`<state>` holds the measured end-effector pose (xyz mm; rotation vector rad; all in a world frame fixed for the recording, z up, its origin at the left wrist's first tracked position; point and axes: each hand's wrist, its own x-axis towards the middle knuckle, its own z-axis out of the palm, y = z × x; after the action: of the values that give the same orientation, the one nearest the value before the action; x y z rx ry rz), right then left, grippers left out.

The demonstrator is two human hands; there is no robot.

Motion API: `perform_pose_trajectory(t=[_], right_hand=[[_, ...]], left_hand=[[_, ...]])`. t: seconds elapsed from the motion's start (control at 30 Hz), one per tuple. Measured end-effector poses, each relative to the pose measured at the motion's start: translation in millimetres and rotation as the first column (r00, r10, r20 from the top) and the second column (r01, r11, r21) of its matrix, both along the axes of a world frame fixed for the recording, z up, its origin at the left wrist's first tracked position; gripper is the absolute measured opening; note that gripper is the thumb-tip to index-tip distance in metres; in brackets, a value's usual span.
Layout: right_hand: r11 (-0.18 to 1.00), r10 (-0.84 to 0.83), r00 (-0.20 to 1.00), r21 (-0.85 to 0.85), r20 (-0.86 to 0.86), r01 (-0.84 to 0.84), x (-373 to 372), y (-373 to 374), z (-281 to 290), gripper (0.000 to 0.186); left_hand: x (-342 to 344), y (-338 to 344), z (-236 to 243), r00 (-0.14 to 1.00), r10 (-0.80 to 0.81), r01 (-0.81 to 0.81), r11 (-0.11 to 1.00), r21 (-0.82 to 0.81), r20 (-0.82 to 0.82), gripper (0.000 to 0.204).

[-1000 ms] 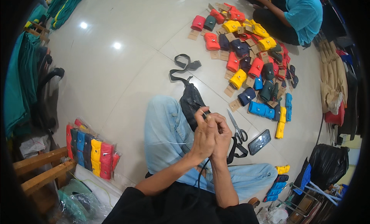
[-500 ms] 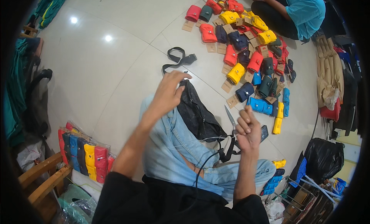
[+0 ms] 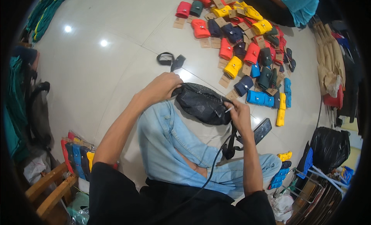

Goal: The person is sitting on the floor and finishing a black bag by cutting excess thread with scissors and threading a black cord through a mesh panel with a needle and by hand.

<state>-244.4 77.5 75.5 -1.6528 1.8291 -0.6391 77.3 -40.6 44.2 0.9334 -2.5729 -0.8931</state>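
Note:
Stretched above my crossed legs is a black mesh waist bag [image 3: 201,107], held up by both hands. My left hand [image 3: 164,87] is closed on its left end, near the black strap [image 3: 178,63] that trails onto the floor. At the opposite end my right hand [image 3: 240,116] pinches the bag's edge. A short pale sliver [image 3: 229,109] sticks out by those fingers; I cannot tell whether it is a scissor blade or something else. More black webbing with a buckle [image 3: 228,152] hangs below my right hand.
Many rolled red, yellow, blue and dark pouches [image 3: 253,53] with cardboard tags lie ahead to the right. A phone [image 3: 262,130] rests by my right forearm. Another person [image 3: 299,8] sits at the far right. Packed pouches [image 3: 76,155] stand beside a wooden frame [image 3: 52,186] at left.
The bag has been lifted and turned more sideways. My left hand has closed on one end, and my right hand has moved forward onto the other. The scissors are no longer clearly visible.

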Motion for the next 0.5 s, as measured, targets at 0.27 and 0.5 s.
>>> perform_pose_trajectory(t=[0.27,0.5], right_hand=[[0.992,-0.013,0.996,0.123,-0.091,0.024,-3,-35,17,0.032],[0.990,0.017,0.990,-0.133,-0.143,-0.036,79,-17,56,0.057]], left_hand=[[-8,1,-6,0.978,0.194,-0.164,0.938,0.306,-0.072,0.033],[-8,-7,-21,0.976,0.209,-0.170,0.910,0.378,-0.064,0.024]])
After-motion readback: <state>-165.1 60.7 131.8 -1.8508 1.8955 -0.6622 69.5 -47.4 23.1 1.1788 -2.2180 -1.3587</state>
